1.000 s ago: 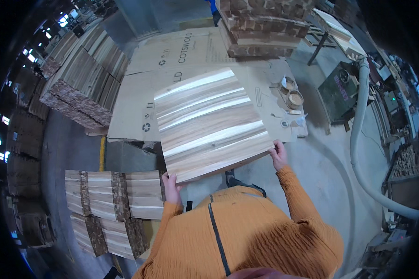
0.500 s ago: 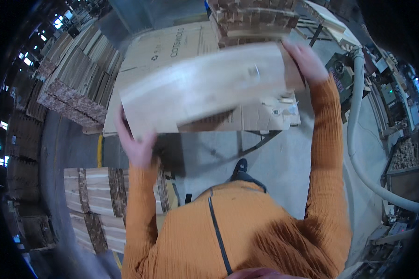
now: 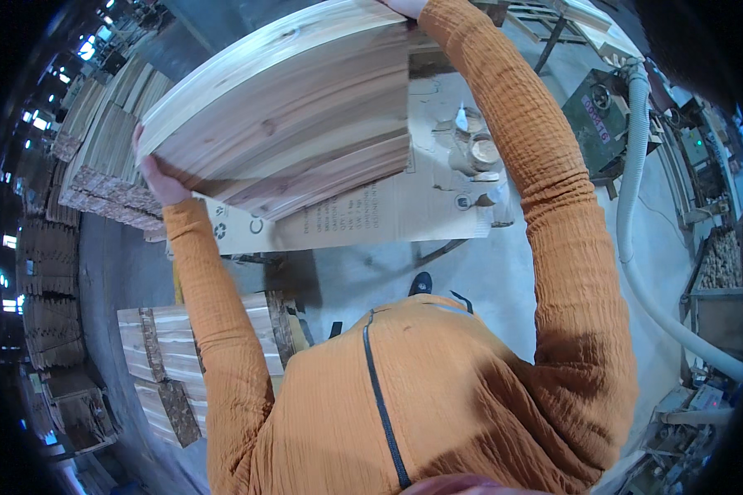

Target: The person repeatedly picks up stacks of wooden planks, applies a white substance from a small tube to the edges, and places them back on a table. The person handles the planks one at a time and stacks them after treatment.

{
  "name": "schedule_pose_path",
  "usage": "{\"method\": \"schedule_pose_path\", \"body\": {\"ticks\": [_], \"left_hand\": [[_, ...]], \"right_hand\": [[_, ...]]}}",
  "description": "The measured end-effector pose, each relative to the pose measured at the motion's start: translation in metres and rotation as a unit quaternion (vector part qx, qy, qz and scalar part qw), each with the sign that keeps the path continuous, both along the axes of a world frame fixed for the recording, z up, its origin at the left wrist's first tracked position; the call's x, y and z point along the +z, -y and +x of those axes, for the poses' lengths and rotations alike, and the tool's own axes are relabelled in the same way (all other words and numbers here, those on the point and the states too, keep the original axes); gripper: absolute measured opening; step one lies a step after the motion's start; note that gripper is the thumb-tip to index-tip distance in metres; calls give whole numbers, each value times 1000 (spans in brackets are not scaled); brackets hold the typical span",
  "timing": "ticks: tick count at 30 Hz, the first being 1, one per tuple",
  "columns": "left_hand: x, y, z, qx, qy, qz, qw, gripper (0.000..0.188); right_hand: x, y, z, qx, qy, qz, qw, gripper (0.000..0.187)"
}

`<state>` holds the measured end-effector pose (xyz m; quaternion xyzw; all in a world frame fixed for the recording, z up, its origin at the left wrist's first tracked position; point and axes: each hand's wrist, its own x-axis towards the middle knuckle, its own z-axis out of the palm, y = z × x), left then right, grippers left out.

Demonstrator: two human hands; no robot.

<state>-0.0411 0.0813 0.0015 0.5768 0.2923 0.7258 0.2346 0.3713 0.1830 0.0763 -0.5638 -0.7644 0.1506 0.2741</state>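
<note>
Both my hands are on a wide wooden piece [image 3: 297,107], held tilted above a flat cardboard sheet [image 3: 421,219]. Several lengthwise strips run along its face, below a paler long edge. I cannot tell whether it is one joined panel or a stack of boards. At its near left corner, my left hand [image 3: 163,180] grips with the thumb in front and the fingers behind. My right hand [image 3: 406,7] holds the far right end, partly cut off by the top of the picture. Small cans and jars [image 3: 480,153] stand on the cardboard to the right.
Tall board stacks [image 3: 111,177] stand at the left. Bundled planks [image 3: 165,346] lie close by my left arm. On the right are a green machine [image 3: 598,124] and a pale hose [image 3: 631,190] bending down to the floor. My shoe [image 3: 420,284] shows below the cardboard's edge.
The wooden piece has moved away from me and leftward, and has tilted to show its striped face. Both hands have gone along with it, the right one to the picture's top edge.
</note>
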Motion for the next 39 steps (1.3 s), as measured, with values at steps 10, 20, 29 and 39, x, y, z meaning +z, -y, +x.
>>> {"method": "schedule_pose_path", "body": {"ticks": [10, 20, 29, 39], "left_hand": [[8, 17, 7, -17, 58, -51, 997, 74], [-9, 49, 24, 104, 76, 24, 991, 86], [5, 50, 34, 74, 83, 10, 994, 87], [0, 58, 26, 81, 60, 37, 994, 82]], "right_hand": [[-217, 108, 167, -110, -21, 33, 993, 23], [-258, 134, 165, -153, 205, -109, 961, 19], [-241, 131, 142, -141, 336, -192, 911, 17], [-247, 127, 147, -125, 250, -100, 955, 26]]}}
